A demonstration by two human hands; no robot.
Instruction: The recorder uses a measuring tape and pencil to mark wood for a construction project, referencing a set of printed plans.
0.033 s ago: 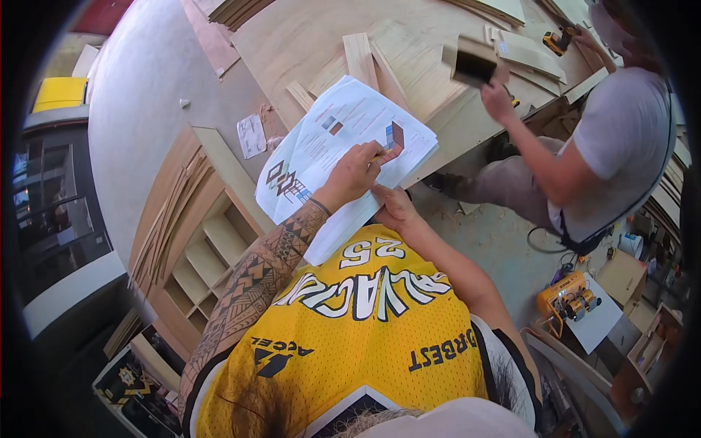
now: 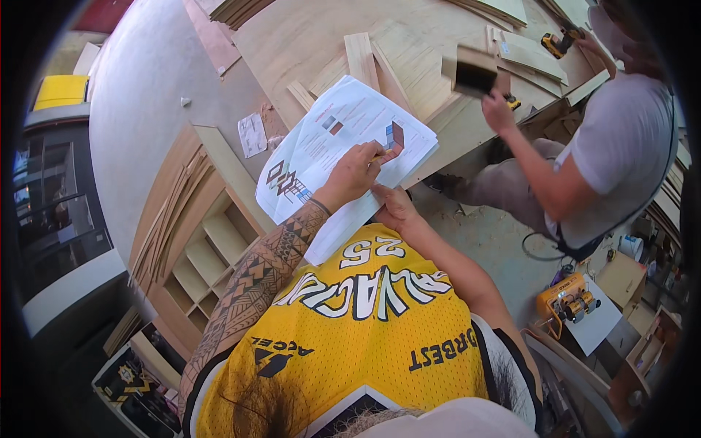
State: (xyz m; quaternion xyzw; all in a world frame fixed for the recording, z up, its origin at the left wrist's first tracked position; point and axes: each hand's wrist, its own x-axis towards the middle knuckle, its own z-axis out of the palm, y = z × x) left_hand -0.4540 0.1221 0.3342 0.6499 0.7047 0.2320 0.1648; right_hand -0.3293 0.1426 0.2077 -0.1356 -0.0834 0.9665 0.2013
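Several printed sheets with coloured furniture drawings, a stack of paper (image 2: 332,157), lie tilted in front of me, over the near corner of the workbench. My left hand (image 2: 355,173), on the tattooed arm, is closed round a thin yellow pencil (image 2: 381,155). Its tip is by a blue and brown drawing on the top sheet. Beneath the lower right edge of the paper, my right hand (image 2: 396,209) grips the sheets from below. Some of its fingers are hidden under them.
The plywood workbench (image 2: 292,44) carries wooden boards (image 2: 360,62) and a yellow-black drill (image 2: 557,44). At right a co-worker (image 2: 591,146) holds a dark-faced panel (image 2: 475,77), blurred. A compartmented wooden cabinet (image 2: 204,255) stands at left; an orange compressor (image 2: 562,299) sits lower right.
The co-worker's hand and the dark-faced panel have shifted slightly down. My two hands and the paper have stayed as they were.
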